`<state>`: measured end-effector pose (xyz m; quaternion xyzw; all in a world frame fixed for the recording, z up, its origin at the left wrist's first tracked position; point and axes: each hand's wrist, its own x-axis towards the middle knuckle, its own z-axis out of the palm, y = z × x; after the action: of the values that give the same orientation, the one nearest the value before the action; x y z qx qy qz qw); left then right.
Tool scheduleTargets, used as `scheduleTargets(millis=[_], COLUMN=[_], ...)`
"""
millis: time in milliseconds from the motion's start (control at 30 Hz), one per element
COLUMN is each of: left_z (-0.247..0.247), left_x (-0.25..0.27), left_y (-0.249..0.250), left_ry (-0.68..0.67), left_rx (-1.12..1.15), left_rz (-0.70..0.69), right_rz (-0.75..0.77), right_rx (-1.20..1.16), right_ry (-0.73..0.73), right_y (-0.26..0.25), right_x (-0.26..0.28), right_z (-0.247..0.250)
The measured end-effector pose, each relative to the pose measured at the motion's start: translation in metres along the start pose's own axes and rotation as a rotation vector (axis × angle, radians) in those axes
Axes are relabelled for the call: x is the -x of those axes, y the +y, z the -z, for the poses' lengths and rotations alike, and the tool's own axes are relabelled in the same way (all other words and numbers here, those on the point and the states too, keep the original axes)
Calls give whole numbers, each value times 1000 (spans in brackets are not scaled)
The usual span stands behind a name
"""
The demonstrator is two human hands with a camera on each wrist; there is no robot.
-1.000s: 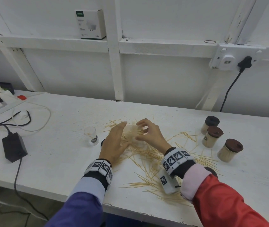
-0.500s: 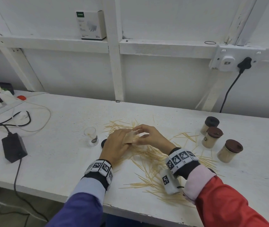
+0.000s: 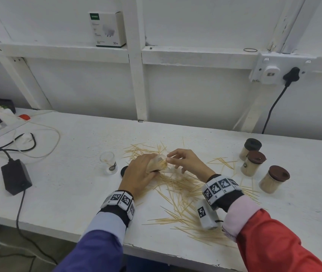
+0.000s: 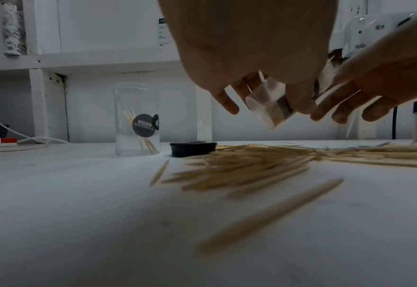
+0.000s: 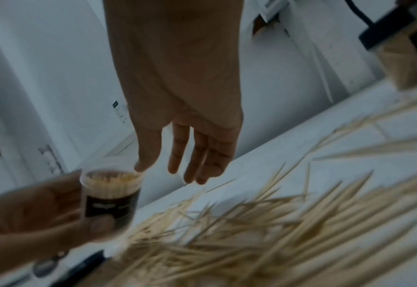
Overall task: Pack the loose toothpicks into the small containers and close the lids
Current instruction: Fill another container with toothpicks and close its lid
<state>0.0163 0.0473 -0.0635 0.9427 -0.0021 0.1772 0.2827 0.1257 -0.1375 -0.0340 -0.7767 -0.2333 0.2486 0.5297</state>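
Since a moment ago, our left hand (image 3: 139, 173) has tipped the filled container (image 3: 157, 164) sideways, fingers wrapped around it above the loose toothpicks (image 3: 183, 195) on the table (image 3: 68, 193). Our right hand (image 3: 187, 160) is relaxed, fingertips (image 5: 140, 166) touching the container's open mouth.

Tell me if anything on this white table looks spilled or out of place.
Yes: thin wooden toothpicks lie scattered loose across the white table, and a black round lid lies off its jar, beside the nearly empty clear plastic container.
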Motion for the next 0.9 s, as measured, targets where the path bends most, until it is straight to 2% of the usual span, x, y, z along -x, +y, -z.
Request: scheduleTargets(millis=[33, 100, 167, 233, 333, 533, 667, 833, 900], left_z=[0, 0, 0, 0, 0, 2, 3, 4, 4], left_x=[0, 1, 1, 1, 1, 1, 1, 0, 0], left_y=[0, 0, 1, 2, 3, 8, 9, 9, 9], left_ry=[3, 1, -11, -17, -18, -47, -48, -82, -87], left_rx=[-2, -7, -12, -21, -23, -32, -24, -14, -16], left_rz=[5, 1, 3, 15, 40, 72, 86, 109, 118], right_rz=[-3, -39, -129, -174, -118, -30, -30, -52, -45], right_rx=[124, 530, 869, 1020, 1091, 1064, 1016, 1123, 1070], right_ry=[30, 31, -59, -159, -203, -247, -212, -224, -196], right_y=[2, 8, 13, 18, 26, 13, 9, 12, 13], right_x=[-1, -3, 1, 7, 15, 24, 27, 33, 31], right_z=[3, 9, 10, 6, -2, -10, -8, -18, -19])
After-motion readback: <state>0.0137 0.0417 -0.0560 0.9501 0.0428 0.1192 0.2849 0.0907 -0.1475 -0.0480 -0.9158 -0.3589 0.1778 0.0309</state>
